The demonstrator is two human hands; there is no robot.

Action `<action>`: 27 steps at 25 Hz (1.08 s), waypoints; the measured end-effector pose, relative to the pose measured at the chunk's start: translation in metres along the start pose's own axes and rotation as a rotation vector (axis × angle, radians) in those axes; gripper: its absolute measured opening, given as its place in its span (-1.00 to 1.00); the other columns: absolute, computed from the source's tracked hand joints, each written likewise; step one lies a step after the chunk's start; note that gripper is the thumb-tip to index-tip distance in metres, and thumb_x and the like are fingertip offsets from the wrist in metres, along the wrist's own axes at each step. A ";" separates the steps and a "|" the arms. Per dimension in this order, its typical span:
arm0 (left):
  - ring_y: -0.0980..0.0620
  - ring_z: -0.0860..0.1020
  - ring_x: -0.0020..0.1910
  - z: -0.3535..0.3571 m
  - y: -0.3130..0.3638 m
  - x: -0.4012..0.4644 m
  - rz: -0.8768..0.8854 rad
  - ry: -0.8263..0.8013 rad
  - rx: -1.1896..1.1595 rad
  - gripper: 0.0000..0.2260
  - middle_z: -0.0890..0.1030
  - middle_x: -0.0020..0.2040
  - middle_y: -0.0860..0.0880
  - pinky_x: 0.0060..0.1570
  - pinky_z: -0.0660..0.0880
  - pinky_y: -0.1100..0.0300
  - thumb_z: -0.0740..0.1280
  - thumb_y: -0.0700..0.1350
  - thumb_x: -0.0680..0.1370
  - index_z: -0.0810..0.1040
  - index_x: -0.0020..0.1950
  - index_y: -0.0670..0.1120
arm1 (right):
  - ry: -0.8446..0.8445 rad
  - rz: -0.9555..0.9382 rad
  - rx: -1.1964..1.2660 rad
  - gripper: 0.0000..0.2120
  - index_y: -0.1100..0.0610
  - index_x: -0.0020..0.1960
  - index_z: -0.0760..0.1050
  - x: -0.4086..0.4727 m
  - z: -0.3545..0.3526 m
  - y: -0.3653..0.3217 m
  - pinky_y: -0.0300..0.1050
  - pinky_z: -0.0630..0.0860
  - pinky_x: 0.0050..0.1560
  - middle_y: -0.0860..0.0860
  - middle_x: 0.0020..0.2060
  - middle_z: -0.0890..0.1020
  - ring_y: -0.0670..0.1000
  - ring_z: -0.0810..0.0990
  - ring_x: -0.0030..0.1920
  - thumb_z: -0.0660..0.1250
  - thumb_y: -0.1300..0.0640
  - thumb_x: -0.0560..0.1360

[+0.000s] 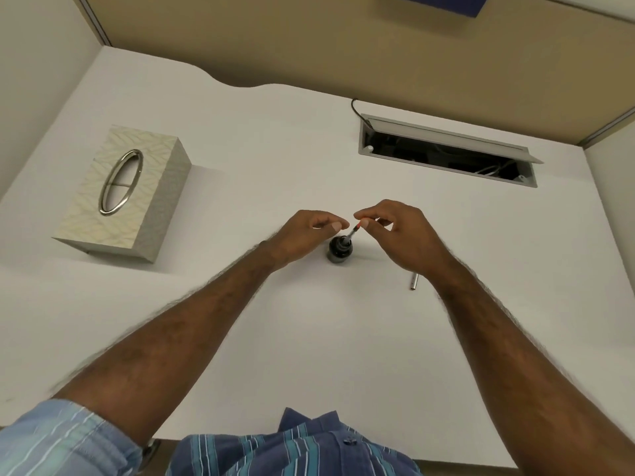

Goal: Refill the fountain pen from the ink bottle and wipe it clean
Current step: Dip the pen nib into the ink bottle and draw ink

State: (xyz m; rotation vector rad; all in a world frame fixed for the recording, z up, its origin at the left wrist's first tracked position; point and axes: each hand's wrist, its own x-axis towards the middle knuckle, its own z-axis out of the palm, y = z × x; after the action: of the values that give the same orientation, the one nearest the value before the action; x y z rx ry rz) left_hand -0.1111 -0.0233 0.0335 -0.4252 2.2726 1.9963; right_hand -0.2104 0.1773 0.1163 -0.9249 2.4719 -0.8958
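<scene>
As two bare forearms reach across the white desk (309,149), this is how the scene lies:

Pen: a slim dark fountain pen part with a red upper end (354,232), tilted, its lower tip dipped into the mouth of the bottle.
Ink bottle: a small round dark glass ink bottle (340,249), upright and uncapped near the desk's middle, between the two hands.
Right hand (398,231): thumb and forefinger pinch the pen's red end; the other fingers are loosely curled.
Left hand (305,235): hovers just left of the bottle, fingers curled inward with tips nearly meeting; whether they hold anything, I cannot tell.
Metal tube: a short silver cylinder (414,281) lies beside the right wrist.
Tissue box: a beige patterned box with an oval metal-rimmed slot (123,194), well to the left.
Cable hatch: an open grey cable hatch (446,149) set in the desk beyond the hands.
</scene>
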 end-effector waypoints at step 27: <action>0.05 0.67 0.28 0.012 -0.017 0.010 0.123 -0.042 -0.035 -0.86 0.75 0.23 0.03 0.39 0.56 -0.06 0.40 -0.11 0.67 0.75 0.16 -0.01 | 0.183 0.108 0.024 -0.83 0.09 -0.06 0.76 0.011 0.018 -0.003 -0.51 0.45 -0.15 -0.12 -0.17 0.76 -0.31 0.63 -0.19 0.51 0.00 0.58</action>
State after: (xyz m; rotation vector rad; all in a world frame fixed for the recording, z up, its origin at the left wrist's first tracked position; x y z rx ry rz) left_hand -0.1173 -0.0151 0.0135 -0.2484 2.2941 2.0828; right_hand -0.2077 0.1602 0.1042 -0.7221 2.6292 -1.0110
